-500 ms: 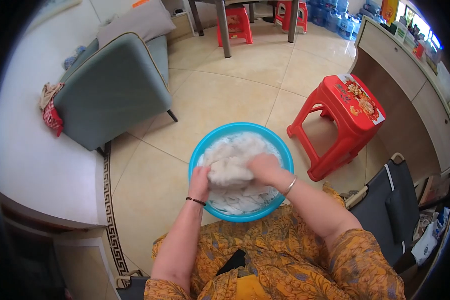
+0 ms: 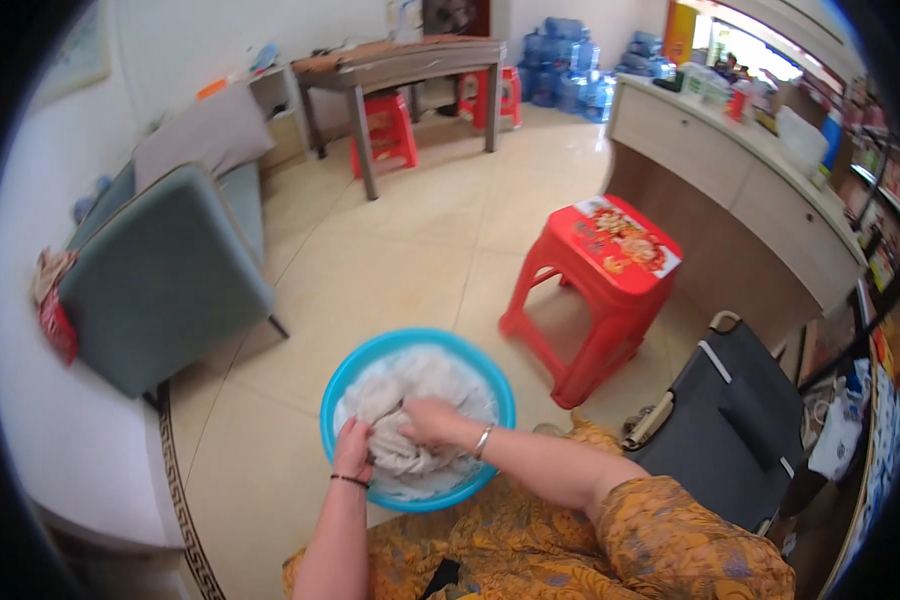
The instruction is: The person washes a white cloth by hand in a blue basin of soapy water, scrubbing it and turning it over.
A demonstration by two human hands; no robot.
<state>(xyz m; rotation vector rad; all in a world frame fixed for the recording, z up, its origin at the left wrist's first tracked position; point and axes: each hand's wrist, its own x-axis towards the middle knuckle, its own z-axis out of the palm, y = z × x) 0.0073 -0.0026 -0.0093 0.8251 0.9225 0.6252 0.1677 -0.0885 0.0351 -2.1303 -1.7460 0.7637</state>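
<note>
A round blue basin [image 2: 507,400] on the tiled floor in front of me holds sudsy water and a wet whitish cloth [image 2: 425,372]. My left hand [image 2: 353,450], with a dark beaded bracelet at the wrist, is closed on the bunched cloth at the basin's left side. Wearing a silver bangle, my right hand [image 2: 435,420] presses into the cloth near the middle, its curled fingers partly sunk in the folds. The cloth lies crumpled between both hands, and foam surrounds it.
Right of the basin stands a red plastic stool [image 2: 610,270] with a flowered seat. A dark folding chair [image 2: 735,410] is beside me at the right, below a long counter [image 2: 730,170]. A grey-green armchair [image 2: 165,290] stands left, a table [image 2: 410,65] farther back.
The view has tilted up and shifted right, so the basin sits lower and farther left. My right hand has moved from the cloth's right side closer to my left hand.
</note>
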